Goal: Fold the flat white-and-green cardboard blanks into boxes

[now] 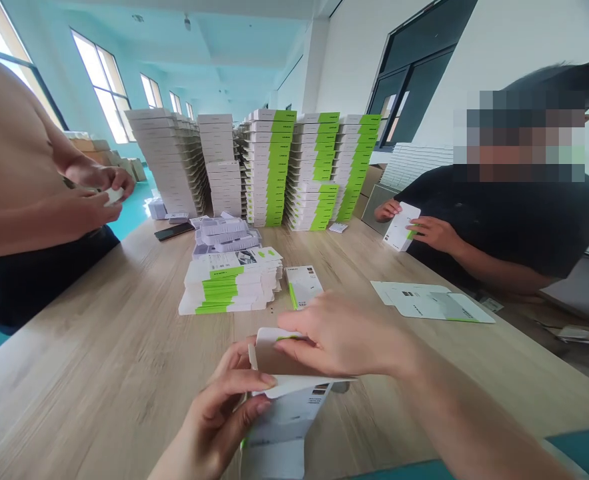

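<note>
A white and green cardboard carton (pixel 287 423), partly folded with its end flaps raised, is held above the table close to me. My left hand (pixel 231 397) is closed on its left side, with the thumb on the front panel and fingers behind. My right hand (pixel 337 333) reaches over the top, its thumb and fingers pinching the carton's far flap. The palm hides part of the opening. Just beyond my right hand a flat printed carton (pixel 304 283) lies on the table.
A stack of flat cartons (pixel 231 287) stands ahead, with white trays (pixel 224 233) behind it. Tall stacks of boxes (pixel 279 167) line the back. Flattened cartons (pixel 431 301) lie at right. One person at right holds a carton (pixel 401 227); another stands left. A phone (pixel 174 231) lies near the trays.
</note>
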Action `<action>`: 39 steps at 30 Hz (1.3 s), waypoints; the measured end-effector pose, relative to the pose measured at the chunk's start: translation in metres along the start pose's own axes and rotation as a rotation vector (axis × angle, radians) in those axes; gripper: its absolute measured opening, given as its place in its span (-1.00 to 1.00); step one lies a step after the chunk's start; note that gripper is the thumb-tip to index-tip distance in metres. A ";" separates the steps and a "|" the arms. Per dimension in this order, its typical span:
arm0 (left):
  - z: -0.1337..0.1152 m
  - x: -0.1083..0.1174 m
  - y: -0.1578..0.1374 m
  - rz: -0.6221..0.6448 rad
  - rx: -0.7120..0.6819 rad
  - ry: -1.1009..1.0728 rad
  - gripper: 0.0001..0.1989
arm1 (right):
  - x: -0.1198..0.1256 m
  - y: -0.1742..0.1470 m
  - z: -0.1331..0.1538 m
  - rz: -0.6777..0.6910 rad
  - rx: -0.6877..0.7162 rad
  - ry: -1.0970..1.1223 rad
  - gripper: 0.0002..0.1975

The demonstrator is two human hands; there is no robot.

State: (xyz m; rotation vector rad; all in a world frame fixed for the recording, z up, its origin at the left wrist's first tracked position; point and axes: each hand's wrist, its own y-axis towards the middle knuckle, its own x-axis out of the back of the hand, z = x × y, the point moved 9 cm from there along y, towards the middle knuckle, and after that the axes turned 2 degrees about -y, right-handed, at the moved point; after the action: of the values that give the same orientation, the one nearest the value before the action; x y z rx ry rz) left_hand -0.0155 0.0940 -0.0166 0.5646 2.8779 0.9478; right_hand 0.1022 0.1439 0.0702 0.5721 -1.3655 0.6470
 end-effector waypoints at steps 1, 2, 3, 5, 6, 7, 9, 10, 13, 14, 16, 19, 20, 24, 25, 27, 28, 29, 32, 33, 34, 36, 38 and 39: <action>-0.002 -0.001 -0.009 -0.036 -0.022 0.026 -0.53 | 0.000 0.000 0.009 0.014 0.031 -0.065 -0.67; -0.003 -0.002 -0.018 -0.079 -0.042 0.043 -0.52 | 0.000 0.000 0.019 0.025 0.068 -0.120 -0.69; -0.003 -0.003 -0.027 -0.136 -0.050 0.044 -0.51 | -0.001 0.001 0.028 0.035 0.107 -0.168 -0.71; 0.002 -0.001 -0.044 -0.282 -0.025 -0.011 -0.47 | -0.005 0.000 0.044 0.034 0.186 -0.253 -0.75; 0.007 0.001 -0.052 -0.357 0.012 -0.046 -0.44 | -0.006 -0.001 0.051 0.018 0.221 -0.288 -0.76; 0.012 0.003 -0.059 -0.424 0.053 -0.068 -0.41 | -0.007 -0.003 0.057 -0.008 0.248 -0.315 -0.76; 0.015 0.006 -0.067 -0.499 0.101 -0.046 -0.40 | -0.006 -0.007 0.064 -0.076 0.269 -0.342 -0.73; 0.012 0.005 -0.068 -0.490 0.089 -0.007 -0.43 | -0.004 -0.010 0.066 -0.103 0.268 -0.342 -0.71; -0.008 0.003 -0.060 -0.374 -0.041 0.125 -0.52 | -0.001 -0.016 0.067 -0.114 0.229 -0.323 -0.70; -0.015 0.002 -0.056 -0.327 -0.077 0.167 -0.53 | 0.000 -0.018 0.067 -0.105 0.214 -0.321 -0.71; -0.024 0.001 -0.050 -0.251 -0.101 0.257 -0.57 | 0.000 -0.022 0.067 -0.095 0.196 -0.337 -0.74; -0.032 -0.004 -0.043 -0.141 -0.088 0.420 -0.63 | -0.009 -0.025 0.073 -0.077 0.241 -0.381 -0.77; -0.035 -0.007 -0.042 -0.109 -0.090 0.469 -0.65 | -0.014 -0.026 0.076 -0.062 0.267 -0.391 -0.77; -0.039 -0.018 -0.043 -0.012 -0.069 0.593 -0.62 | -0.028 -0.024 0.073 0.032 0.215 -0.405 -0.74; -0.038 -0.020 -0.043 0.000 -0.056 0.604 -0.59 | -0.028 -0.024 0.069 0.064 0.160 -0.389 -0.73; -0.037 -0.025 -0.045 0.020 -0.037 0.618 -0.52 | -0.022 -0.028 0.059 0.111 0.011 -0.314 -0.71; -0.037 -0.028 -0.045 0.038 -0.038 0.626 -0.48 | -0.017 -0.032 0.052 0.121 -0.080 -0.266 -0.66; -0.037 -0.031 -0.046 0.051 -0.039 0.636 -0.43 | -0.011 -0.038 0.045 0.121 -0.181 -0.220 -0.58; -0.036 -0.032 -0.047 0.042 -0.012 0.682 -0.36 | 0.002 -0.062 0.029 0.107 -0.451 -0.106 -0.47; -0.037 -0.031 -0.047 0.039 -0.004 0.693 -0.36 | 0.001 -0.070 0.026 0.113 -0.502 -0.082 -0.51; -0.037 -0.032 -0.046 0.052 0.002 0.700 -0.36 | 0.000 -0.075 0.025 0.115 -0.537 -0.073 -0.56; -0.037 -0.038 -0.042 0.132 0.003 0.705 -0.30 | -0.005 -0.082 0.025 0.092 -0.572 -0.117 -0.63; -0.032 -0.042 -0.039 0.199 0.051 0.720 -0.19 | -0.011 -0.084 0.026 0.040 -0.573 -0.200 -0.80; -0.028 -0.042 -0.038 0.212 0.093 0.737 -0.12 | -0.015 -0.084 0.027 0.017 -0.566 -0.229 -0.88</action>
State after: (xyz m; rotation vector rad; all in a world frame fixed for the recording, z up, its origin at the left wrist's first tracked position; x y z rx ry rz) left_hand 0.0068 0.0349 -0.0182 0.6442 3.5765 1.2797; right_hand 0.1424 0.0645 0.0583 0.1783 -1.6825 0.1875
